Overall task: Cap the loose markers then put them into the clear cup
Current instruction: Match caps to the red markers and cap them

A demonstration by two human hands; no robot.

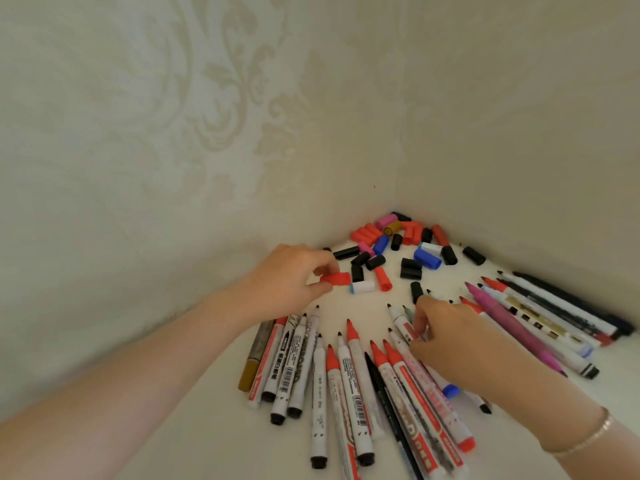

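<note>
Marker barrels [433, 372] hidden under right hand [450, 337] (labels unreadable)

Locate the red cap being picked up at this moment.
Head view, left of centre: the left hand pinches the red cap just above the table, beside a white cap, near the left wall.

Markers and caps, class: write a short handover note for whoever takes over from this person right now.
Left hand pinches a red cap.
Right hand curls round a white marker in the row.
Uncapped markers fan across the white surface; loose caps pile in the corner.
Done: no marker looks capped.
Left: cap every marker and cup them; no clear cup is in view.
</note>
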